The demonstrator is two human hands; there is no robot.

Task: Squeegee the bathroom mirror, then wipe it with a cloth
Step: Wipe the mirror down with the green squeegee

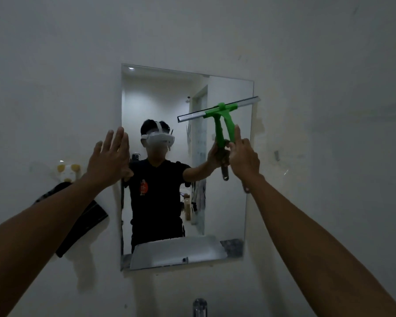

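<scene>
Mirror (226, 213): right hand (244, 156) grips green squeegee (220, 115) against it; left hand (111, 156), fingers spread, at its edge.

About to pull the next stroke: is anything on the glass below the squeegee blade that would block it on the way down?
Nothing visible blocks it. The squeegee, held in the right hand, sits on the right half of the mirror, and the glass below looks bare. The left hand rests flat at the mirror's left edge, clear of that path.

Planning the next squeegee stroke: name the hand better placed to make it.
Right. The right hand already grips the green plastic squeegee against the rectangular wall mirror; the left hand lies flat at its left edge.
</scene>
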